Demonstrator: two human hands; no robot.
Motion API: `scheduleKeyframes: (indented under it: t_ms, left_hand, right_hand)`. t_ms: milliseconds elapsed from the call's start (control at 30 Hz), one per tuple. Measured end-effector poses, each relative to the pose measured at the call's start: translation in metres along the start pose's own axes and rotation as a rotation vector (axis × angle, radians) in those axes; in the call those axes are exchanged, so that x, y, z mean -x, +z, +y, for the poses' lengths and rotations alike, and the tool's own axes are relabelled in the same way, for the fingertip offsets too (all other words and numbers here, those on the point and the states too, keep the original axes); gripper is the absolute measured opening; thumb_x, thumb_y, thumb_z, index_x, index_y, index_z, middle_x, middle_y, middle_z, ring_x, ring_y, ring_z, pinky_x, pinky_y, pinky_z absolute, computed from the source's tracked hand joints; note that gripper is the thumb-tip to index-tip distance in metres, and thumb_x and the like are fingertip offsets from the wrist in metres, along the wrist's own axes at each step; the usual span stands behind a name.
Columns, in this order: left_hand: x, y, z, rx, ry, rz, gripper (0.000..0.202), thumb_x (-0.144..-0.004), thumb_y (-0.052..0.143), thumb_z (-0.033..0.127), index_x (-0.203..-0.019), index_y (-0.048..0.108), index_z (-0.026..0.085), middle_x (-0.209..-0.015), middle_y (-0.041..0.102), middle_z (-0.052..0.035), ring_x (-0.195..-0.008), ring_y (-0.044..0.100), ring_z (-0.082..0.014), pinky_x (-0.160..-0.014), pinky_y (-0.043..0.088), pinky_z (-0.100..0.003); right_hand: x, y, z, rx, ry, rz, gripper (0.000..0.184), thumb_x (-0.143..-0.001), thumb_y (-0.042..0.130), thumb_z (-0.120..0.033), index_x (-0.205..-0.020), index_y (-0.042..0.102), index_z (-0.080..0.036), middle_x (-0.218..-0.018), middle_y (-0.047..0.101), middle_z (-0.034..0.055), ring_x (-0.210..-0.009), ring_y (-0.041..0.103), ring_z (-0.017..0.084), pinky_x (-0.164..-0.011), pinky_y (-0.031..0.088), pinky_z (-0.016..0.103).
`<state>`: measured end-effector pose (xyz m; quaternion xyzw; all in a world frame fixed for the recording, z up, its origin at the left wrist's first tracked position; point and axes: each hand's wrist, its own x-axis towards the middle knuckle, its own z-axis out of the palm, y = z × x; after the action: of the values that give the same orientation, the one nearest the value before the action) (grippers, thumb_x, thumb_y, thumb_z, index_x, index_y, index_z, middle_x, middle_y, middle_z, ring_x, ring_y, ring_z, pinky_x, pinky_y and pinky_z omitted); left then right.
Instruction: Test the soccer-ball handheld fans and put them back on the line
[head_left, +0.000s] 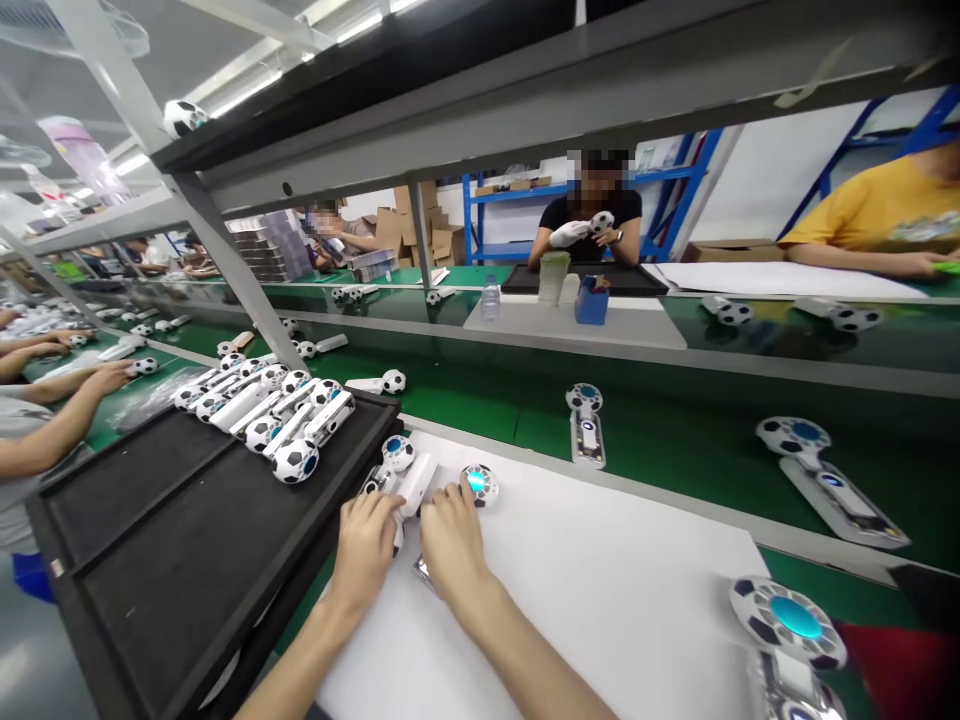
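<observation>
Small white devices with soccer-ball heads and long handles lie around my hands on a white sheet (pixel 600 570). My right hand (pixel 454 540) is wrapped over one soccer-ball device (pixel 481 486); its teal disc shows beyond my fingers, and a bit of its clear-cased handle shows below them. My left hand (pixel 367 545) is bent beside it, with fingertips at a white handle (pixel 417 486) and the fingers closed around parts partly hidden beneath. Just beyond my left hand lies another ball head (pixel 398 453) with a blue disc.
A black tray (pixel 172 550) at left carries several soccer-ball devices (pixel 296 460). More devices lie on the green belt (pixel 495 400), and one device (pixel 787 620) is at near right. A shelf post (pixel 232 260) rises at left. Co-workers sit across and at left.
</observation>
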<state>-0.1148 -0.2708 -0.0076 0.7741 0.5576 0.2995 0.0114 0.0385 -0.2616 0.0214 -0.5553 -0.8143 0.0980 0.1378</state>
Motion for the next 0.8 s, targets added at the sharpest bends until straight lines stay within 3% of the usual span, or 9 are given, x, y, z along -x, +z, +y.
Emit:
scheduleKeyframes:
  t_ms: [67, 200, 367, 433, 500, 567, 667, 800]
  left_hand:
    - [0.001, 0.001, -0.001, 0.027, -0.012, 0.036, 0.025, -0.098, 0.040, 0.015, -0.101, 0.064, 0.020, -0.094, 0.069, -0.0032, -0.092, 0.062, -0.0221, -0.086, 0.041, -0.040]
    - [0.002, 0.002, -0.003, 0.084, -0.041, 0.095, 0.017, -0.097, 0.046, 0.020, -0.099, 0.063, 0.019, -0.093, 0.070, -0.0020, -0.089, 0.063, -0.0200, -0.087, 0.040, -0.038]
    - [0.003, 0.004, -0.003, 0.127, -0.068, 0.121, 0.018, -0.097, 0.046, 0.022, -0.095, 0.063, 0.019, -0.091, 0.070, -0.0020, -0.089, 0.063, -0.0205, -0.087, 0.040, -0.037]
    - [0.003, 0.003, -0.003, 0.136, -0.077, 0.116, 0.018, -0.097, 0.046, 0.022, -0.094, 0.064, 0.019, -0.091, 0.070, -0.0023, -0.089, 0.063, -0.0213, -0.087, 0.039, -0.038]
    - [0.003, 0.001, -0.002, 0.144, -0.086, 0.099, 0.018, -0.096, 0.047, 0.022, -0.095, 0.064, 0.020, -0.091, 0.070, -0.0027, -0.090, 0.063, -0.0224, -0.087, 0.039, -0.039]
    - [0.002, -0.002, 0.001, 0.151, -0.094, 0.068, 0.017, -0.094, 0.049, 0.021, -0.095, 0.065, 0.020, -0.092, 0.070, -0.0030, -0.091, 0.062, -0.0239, -0.088, 0.037, -0.041]
    - [-0.003, -0.004, 0.012, 0.168, -0.109, 0.022, 0.015, -0.090, 0.053, 0.020, -0.095, 0.067, 0.021, -0.094, 0.070, -0.0050, -0.095, 0.059, -0.0285, -0.092, 0.033, -0.047]
    - [-0.019, 0.003, 0.049, 0.289, -0.107, -0.049, 0.021, -0.088, 0.054, 0.023, -0.103, 0.067, 0.019, -0.105, 0.066, -0.0103, -0.106, 0.052, -0.0319, -0.097, 0.034, -0.049]
  right_hand:
    - [-0.015, 0.001, -0.003, 0.051, 0.043, -0.072, 0.017, -0.081, 0.076, -0.022, -0.091, 0.075, -0.009, -0.097, 0.072, 0.0142, -0.114, 0.060, 0.032, -0.117, 0.024, 0.053]
    - [-0.028, 0.000, -0.006, 0.093, 0.110, -0.139, 0.019, -0.089, 0.071, -0.032, -0.090, 0.071, -0.012, -0.102, 0.073, 0.0082, -0.118, 0.060, 0.026, -0.114, 0.027, 0.053]
    - [-0.023, -0.004, -0.010, -0.008, 0.111, -0.114, 0.013, -0.085, 0.072, -0.024, -0.089, 0.072, -0.011, -0.099, 0.073, 0.0101, -0.118, 0.059, 0.028, -0.115, 0.024, 0.052]
    - [-0.014, -0.010, -0.010, -0.097, 0.101, -0.065, 0.013, -0.082, 0.070, -0.013, -0.094, 0.072, -0.008, -0.100, 0.073, 0.0154, -0.116, 0.059, 0.031, -0.114, 0.026, 0.049]
    - [0.001, -0.019, -0.005, -0.215, 0.113, 0.000, 0.018, -0.080, 0.062, -0.004, -0.096, 0.071, -0.007, -0.099, 0.073, 0.0185, -0.110, 0.061, 0.033, -0.108, 0.034, 0.046]
    - [0.020, -0.030, 0.006, -0.362, 0.161, 0.066, 0.019, -0.079, 0.057, -0.002, -0.089, 0.069, -0.012, -0.091, 0.073, 0.0150, -0.097, 0.065, 0.031, -0.093, 0.045, 0.041]
    - [0.048, -0.046, 0.033, -0.628, 0.263, 0.155, 0.013, -0.081, 0.057, -0.008, -0.076, 0.061, -0.019, -0.079, 0.071, 0.0046, -0.079, 0.067, 0.022, -0.075, 0.050, 0.031]
    - [0.075, -0.056, 0.065, -0.952, 0.402, 0.248, 0.004, -0.084, 0.062, -0.024, -0.082, 0.061, -0.020, -0.076, 0.072, 0.0016, -0.078, 0.070, 0.020, -0.076, 0.052, 0.028]
